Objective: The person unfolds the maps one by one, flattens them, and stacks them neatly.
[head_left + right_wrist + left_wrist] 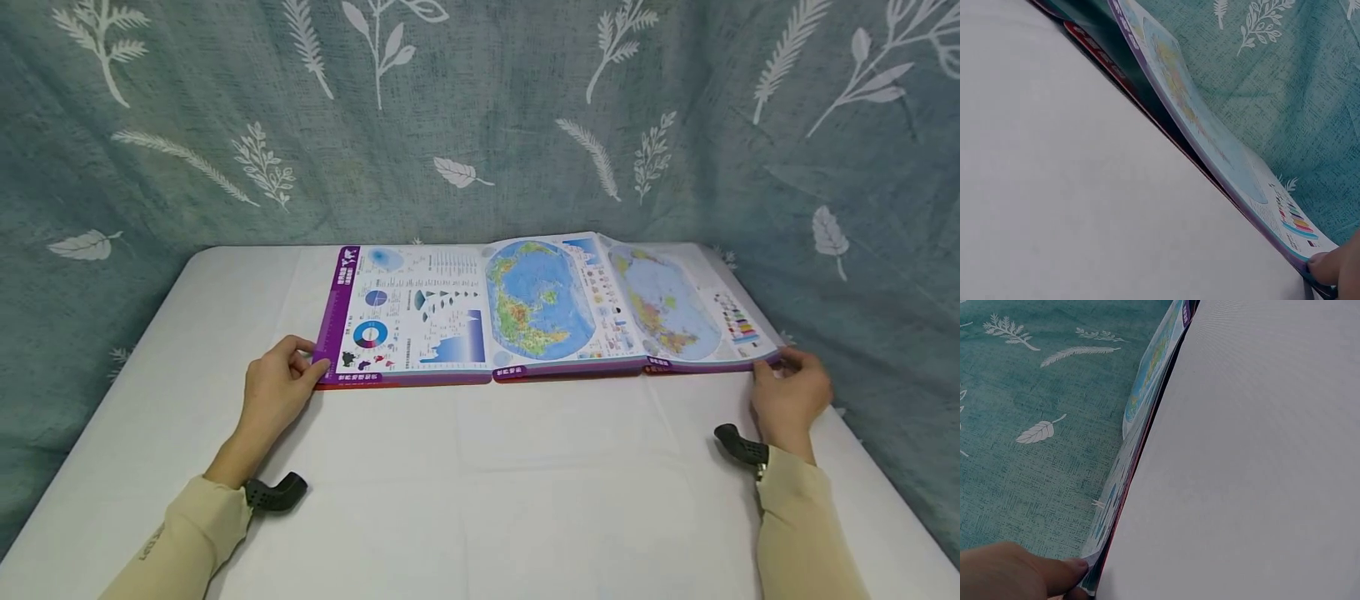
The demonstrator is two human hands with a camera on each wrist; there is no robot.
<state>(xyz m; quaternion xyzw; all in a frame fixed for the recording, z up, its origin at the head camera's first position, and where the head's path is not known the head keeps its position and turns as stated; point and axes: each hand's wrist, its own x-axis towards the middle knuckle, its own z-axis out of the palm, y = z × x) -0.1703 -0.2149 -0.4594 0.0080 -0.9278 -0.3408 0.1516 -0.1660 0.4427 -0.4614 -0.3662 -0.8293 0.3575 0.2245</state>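
A folded paper map (540,300) lies unfolded across the far part of the table, with charts on its left panel and blue oval world maps on the other panels. My left hand (279,387) pinches its purple left edge near the lower corner between thumb and fingers. At the lower right corner, my right hand (793,396) grips the sheet. The left wrist view shows the left thumb on top of the map's edge (1110,512). From the right wrist, the map (1210,137) is seen raised off a layer beneath, its red strip showing.
A white cloth covers the table (525,483). Behind and on both sides hangs a green curtain (495,117) with white leaf prints. Black curved devices sit at the left wrist (277,493) and the right wrist (738,446).
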